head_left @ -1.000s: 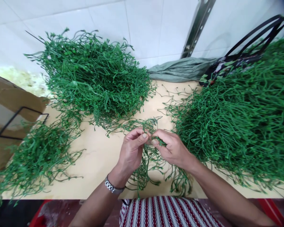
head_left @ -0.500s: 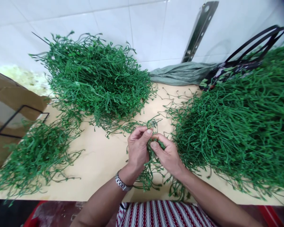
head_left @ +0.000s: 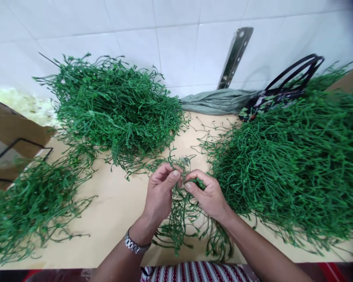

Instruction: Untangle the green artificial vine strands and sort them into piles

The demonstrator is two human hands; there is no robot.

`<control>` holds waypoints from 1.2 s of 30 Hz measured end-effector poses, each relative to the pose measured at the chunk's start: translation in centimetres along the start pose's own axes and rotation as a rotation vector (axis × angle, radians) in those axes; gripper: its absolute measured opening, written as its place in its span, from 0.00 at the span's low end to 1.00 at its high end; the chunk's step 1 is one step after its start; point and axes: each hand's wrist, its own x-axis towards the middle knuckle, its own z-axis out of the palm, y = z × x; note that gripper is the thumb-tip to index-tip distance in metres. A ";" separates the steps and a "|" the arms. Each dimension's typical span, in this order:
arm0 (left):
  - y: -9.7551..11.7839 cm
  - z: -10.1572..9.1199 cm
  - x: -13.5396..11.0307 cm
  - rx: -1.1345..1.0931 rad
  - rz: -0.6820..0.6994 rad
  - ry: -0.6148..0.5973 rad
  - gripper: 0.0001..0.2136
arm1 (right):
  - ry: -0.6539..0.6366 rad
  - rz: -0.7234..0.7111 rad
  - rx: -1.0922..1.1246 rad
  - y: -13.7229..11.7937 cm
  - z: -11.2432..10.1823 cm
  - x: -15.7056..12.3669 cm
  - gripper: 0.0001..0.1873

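In the head view, thin green budded stems (head_left: 199,182) are pinched thumb-to-forefinger in the left hand (head_left: 160,192) and the right hand (head_left: 210,196), both nearly closed and held close together above the pale-tan tabletop (head_left: 114,199). A dense green stem heap (head_left: 288,168) is noted at right.

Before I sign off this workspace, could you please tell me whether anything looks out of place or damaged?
Nothing looks damaged or clearly wrong. Slightly untidy, perhaps: the left-front heap of green stems is spread loosely, strands straggling onto the tabletop, unlike the denser back-left pile, and the grey-green cloth lies crumpled near the tiled wall.
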 end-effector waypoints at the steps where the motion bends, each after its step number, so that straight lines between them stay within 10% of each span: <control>1: 0.2 -0.1 0.0 0.027 -0.021 -0.047 0.05 | -0.024 -0.022 -0.023 -0.1 -0.2 0.0 0.07; 6: 0.6 -0.6 -0.1 0.174 -0.125 -0.177 0.06 | -0.108 -0.115 -0.087 -0.5 -0.5 0.1 0.05; 16: -0.7 -0.1 -0.9 0.094 0.184 0.022 0.02 | -0.195 -0.195 -0.226 -1.3 -1.1 0.6 0.05; 24: 0.0 0.2 -0.6 -0.119 -0.165 -0.040 0.06 | -0.183 -0.246 -0.087 -0.9 -1.0 0.5 0.06; 36: 1.1 1.0 -0.1 -0.167 -0.069 -0.062 0.05 | -0.200 -0.263 0.037 -0.6 -0.8 -0.1 0.13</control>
